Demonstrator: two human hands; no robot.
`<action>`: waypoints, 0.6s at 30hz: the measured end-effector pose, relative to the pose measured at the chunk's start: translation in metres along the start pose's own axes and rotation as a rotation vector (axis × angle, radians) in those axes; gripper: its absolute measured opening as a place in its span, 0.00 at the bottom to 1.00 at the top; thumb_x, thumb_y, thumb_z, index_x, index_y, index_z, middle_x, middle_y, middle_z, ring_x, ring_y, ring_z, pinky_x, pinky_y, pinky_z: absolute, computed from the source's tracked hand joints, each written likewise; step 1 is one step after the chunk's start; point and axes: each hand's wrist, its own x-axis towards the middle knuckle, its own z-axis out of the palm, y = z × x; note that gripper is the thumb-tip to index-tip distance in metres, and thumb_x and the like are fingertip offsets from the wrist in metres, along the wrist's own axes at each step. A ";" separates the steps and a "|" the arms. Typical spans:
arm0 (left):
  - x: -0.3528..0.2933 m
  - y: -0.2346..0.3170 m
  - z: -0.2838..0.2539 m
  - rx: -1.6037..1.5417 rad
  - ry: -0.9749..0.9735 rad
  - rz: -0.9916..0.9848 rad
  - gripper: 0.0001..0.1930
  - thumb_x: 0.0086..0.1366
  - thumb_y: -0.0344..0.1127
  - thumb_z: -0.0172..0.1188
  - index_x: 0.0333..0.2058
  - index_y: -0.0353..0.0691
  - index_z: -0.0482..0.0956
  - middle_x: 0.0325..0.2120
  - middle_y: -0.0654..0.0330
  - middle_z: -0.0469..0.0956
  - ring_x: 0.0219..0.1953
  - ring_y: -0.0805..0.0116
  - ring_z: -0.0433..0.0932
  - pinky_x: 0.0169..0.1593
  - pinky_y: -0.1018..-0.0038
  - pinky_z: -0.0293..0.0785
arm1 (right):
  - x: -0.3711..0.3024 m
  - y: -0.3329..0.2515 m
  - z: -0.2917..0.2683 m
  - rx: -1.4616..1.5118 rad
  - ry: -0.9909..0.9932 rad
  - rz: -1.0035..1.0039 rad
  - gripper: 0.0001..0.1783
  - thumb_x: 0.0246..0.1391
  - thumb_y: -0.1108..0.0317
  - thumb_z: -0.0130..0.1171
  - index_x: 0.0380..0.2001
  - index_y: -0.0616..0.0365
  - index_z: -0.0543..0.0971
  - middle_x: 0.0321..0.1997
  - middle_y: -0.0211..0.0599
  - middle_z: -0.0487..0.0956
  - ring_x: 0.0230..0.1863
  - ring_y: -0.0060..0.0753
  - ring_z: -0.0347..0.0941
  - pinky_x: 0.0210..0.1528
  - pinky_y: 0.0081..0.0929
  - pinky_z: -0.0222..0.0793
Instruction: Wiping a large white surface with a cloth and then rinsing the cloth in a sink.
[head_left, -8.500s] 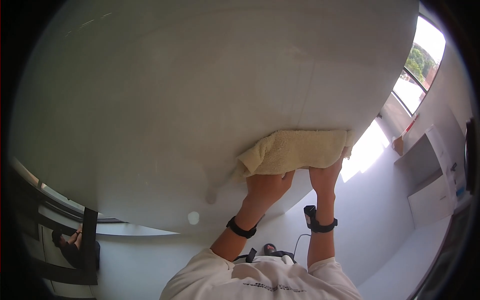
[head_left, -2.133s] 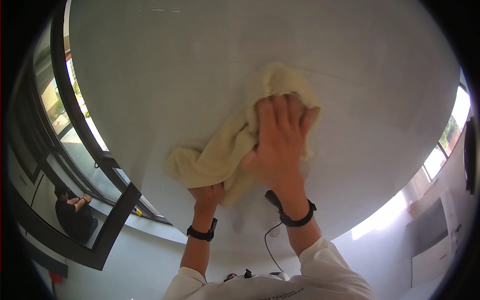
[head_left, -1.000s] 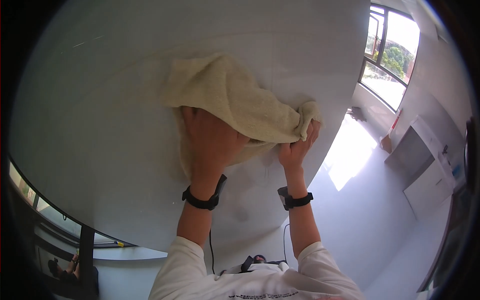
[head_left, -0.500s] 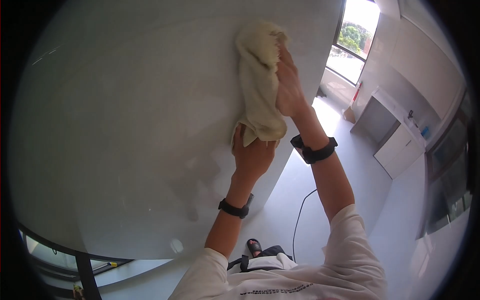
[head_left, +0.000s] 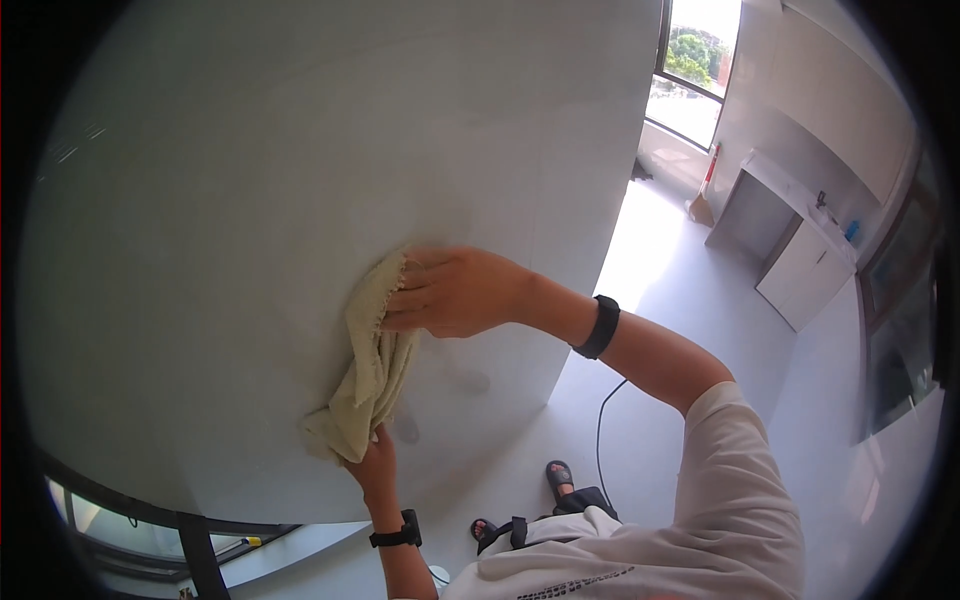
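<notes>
A cream cloth [head_left: 368,365], bunched lengthwise with a frayed edge, lies against a large smooth pale-grey wall panel [head_left: 230,200]. My right hand [head_left: 455,290] reaches across from the right and holds the cloth's upper end against the panel, its fingers over the frayed edge. At the cloth's lower end my left hand [head_left: 374,468] grips from below; most of its fingers are hidden behind the folds. Each wrist wears a black band.
The panel ends at a vertical edge on the right. Beyond it are a window [head_left: 690,70], a broom [head_left: 703,200] and a white counter [head_left: 800,215] with a tap. A dark cable [head_left: 600,430] crosses the floor by my feet. A dark-framed window [head_left: 130,535] is at lower left.
Both hands have moved the cloth down and left across the panel. My right forearm now reaches more sideways, and my left hand is lower. My view has shifted slightly.
</notes>
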 end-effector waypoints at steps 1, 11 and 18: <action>0.011 -0.006 -0.014 -0.063 0.055 -0.130 0.27 0.61 0.36 0.57 0.56 0.30 0.63 0.54 0.39 0.66 0.57 0.43 0.63 0.60 0.53 0.56 | 0.001 0.006 -0.005 0.014 0.013 -0.012 0.23 0.48 0.60 0.61 0.50 0.33 0.75 0.42 0.12 0.75 0.44 0.20 0.71 0.62 0.30 0.60; 0.165 0.117 -0.066 -0.247 0.405 0.049 0.21 0.61 0.27 0.51 0.53 0.27 0.65 0.53 0.42 0.67 0.56 0.48 0.64 0.62 0.58 0.54 | -0.048 0.069 -0.067 -0.165 0.263 0.390 0.27 0.41 0.60 0.61 0.50 0.38 0.72 0.48 0.18 0.73 0.54 0.24 0.67 0.64 0.33 0.58; 0.193 0.250 0.025 0.105 0.347 0.403 0.22 0.58 0.33 0.55 0.50 0.29 0.69 0.52 0.45 0.70 0.56 0.49 0.66 0.61 0.57 0.53 | -0.162 0.142 -0.092 -0.145 0.367 0.820 0.39 0.41 0.51 0.66 0.56 0.53 0.66 0.60 0.35 0.64 0.63 0.40 0.59 0.64 0.37 0.59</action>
